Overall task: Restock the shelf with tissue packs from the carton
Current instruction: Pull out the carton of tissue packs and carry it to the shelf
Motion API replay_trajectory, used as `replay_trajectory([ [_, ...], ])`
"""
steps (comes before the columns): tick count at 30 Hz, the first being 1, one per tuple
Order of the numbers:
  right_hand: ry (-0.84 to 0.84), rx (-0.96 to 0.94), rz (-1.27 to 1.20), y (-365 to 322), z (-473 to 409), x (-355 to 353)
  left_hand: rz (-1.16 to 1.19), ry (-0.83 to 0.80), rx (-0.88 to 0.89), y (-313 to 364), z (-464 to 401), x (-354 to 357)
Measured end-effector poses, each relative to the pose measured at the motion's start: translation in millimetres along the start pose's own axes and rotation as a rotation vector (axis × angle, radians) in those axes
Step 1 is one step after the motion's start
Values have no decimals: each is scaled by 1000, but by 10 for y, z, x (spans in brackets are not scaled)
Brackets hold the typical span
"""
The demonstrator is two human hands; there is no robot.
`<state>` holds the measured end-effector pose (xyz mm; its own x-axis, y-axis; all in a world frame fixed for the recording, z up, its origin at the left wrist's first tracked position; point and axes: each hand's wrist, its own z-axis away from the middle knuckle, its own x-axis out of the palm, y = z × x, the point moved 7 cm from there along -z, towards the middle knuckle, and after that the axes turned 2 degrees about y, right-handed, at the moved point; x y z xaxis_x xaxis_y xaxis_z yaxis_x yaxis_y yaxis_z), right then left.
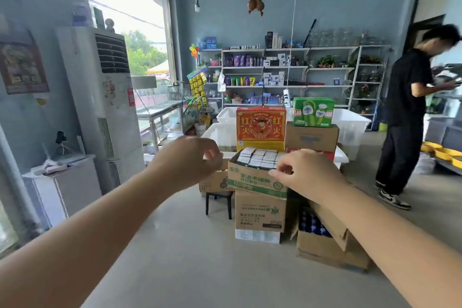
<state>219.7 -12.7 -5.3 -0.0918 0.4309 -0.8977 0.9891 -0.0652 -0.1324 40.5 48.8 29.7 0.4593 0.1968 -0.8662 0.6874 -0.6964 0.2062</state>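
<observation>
Tissue packs [258, 159], small glossy blocks in tight rows, fill an open cardboard carton [255, 181] topping a stack of boxes on the pale smooth floor. The left hand [186, 161] and right hand [306, 174] hover at its sides, fingers loosely curled, holding nothing. White wire shelves [287, 67] line the blue back wall.

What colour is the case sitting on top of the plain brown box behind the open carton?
Green, with white cans pictured on it; the green case shows best in the head view.
</observation>
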Motion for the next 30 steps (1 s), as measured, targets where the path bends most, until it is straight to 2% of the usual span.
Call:
replay_trajectory([
  [4, -31, 62, 21, 534, -155, 389, -2, -34, -42, -31, -349, 598],
  [6, -55, 99, 3, 1044, -371, 652, 26, -60, -53, 17, -775, 1103],
  [9, -66, 114, -22, 1260, -439, 775, 63, -79, -69, -56, -917, 1313],
  [16, -130, 205, -81, 2591, -1370, 1316, 158, -145, -229, -73, -2182, 2478],
  [23, -181, 207, -149, 3323, -2259, 1930, 186, -178, -284, -286, -3154, 3284],
  [30, -213, 238, -179, 3985, -3395, 2687, 259, -195, -368, -810, -4263, 4225],
])
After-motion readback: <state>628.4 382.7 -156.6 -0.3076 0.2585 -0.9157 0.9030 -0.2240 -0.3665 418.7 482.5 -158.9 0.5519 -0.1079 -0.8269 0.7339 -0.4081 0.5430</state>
